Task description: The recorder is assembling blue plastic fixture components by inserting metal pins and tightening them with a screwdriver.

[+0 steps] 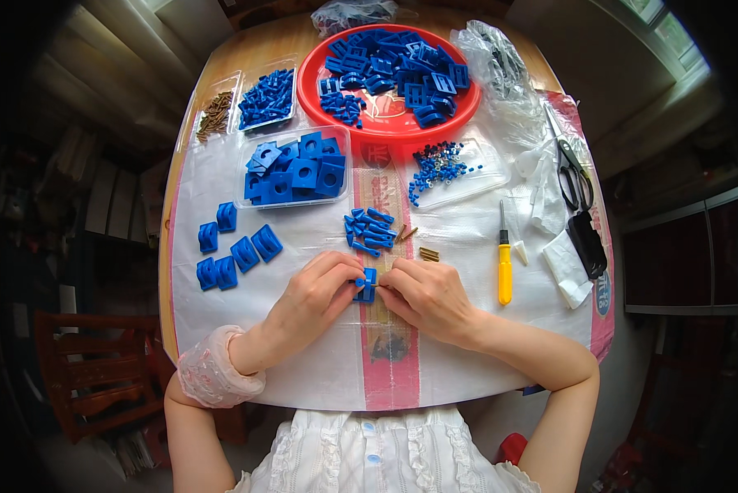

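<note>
Tabletop [250,49]: blue part [370,294] between grips [313,287] [432,300]

White top [336,460], lower middle of frame — gathered bodice, ruffled strips running down either side of the centre, two pale-blue oval buttons [373,458] between them. Frilled sleeve edge [518,479] at lower right. Left forearm [252,349], lower left of frame: puffy bunched cuff [221,374], pale pink, darker pink patterning — left hand [324,289] and right hand [428,297] bare
</note>
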`<state>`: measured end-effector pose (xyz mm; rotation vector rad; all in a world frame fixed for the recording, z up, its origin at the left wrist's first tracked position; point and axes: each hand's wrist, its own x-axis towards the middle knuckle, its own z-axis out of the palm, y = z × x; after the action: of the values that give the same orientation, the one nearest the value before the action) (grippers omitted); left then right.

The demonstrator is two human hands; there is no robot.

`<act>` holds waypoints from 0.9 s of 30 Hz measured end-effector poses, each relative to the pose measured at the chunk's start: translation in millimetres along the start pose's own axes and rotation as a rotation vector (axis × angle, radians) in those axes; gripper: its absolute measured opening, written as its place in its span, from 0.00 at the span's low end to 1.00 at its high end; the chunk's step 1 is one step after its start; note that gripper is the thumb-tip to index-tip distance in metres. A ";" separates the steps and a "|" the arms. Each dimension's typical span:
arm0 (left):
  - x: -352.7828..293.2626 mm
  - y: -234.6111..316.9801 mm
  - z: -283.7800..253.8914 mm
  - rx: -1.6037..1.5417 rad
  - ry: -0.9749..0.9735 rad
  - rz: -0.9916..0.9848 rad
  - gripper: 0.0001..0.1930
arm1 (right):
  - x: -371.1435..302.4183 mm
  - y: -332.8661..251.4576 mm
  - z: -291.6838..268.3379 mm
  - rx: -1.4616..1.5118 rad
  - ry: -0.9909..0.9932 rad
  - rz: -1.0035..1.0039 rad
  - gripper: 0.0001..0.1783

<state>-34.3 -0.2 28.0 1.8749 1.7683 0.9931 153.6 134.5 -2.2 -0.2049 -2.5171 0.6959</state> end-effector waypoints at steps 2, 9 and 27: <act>0.8 -0.9 1.3 -0.008 0.006 0.001 0.12 | 0.0 0.8 -0.2 -0.004 0.000 0.001 0.08; -1.4 1.0 0.4 -0.009 0.018 0.027 0.12 | -0.2 1.3 0.0 0.008 0.003 0.011 0.08; -1.0 1.3 -4.2 -0.023 0.008 0.044 0.12 | -0.3 2.1 0.6 0.009 -0.011 0.017 0.08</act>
<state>-36.3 -2.2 31.5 1.9060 1.7194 1.0341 153.6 136.0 -3.8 -0.2199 -2.5252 0.7163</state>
